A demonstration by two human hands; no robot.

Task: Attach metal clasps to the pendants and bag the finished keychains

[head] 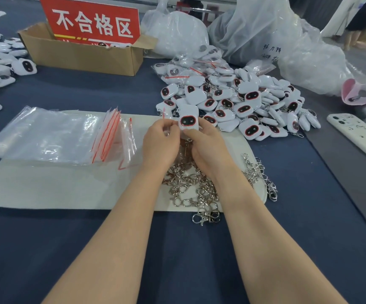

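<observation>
At the far edge of the white mat [46, 185], centre of view: both hands are meeting on one pendant [188, 122]. The left hand [160, 142] is pinching its 9 o'clock edge, fingers curled in narrow. The right hand [208, 148] is cupping its 3 o'clock and lower edge, fingers curled round it. A thin red strip is showing just above the left fingertips; bag lip or not, cannot tell. Whether a clasp is hanging on it: hidden by the palms.

Handling, judged: the pendant is looking light, rigid and glossy, so probably slippery. Gripping the side edges, clear of the dark face, seems safest. The clasps [190, 189] are looking stiff, small and tangle-prone; best lifted singly by the ring. The zip bags [109, 137] are looking thin and limp; best taken at the red lip.

Counts:
- One pendant in hand.
- The pendant pile [232, 99] at 1 o'clock: several dozen, too heaped to count.
- Clasps at 6 o'clock: dozens, interlocked.
- Bags at 9 o'clock: one fanned stack, number not resolvable.
- One cardboard box [79, 55] at 11 o'clock.
- One phone [357, 137] at 3 o'clock.
</observation>
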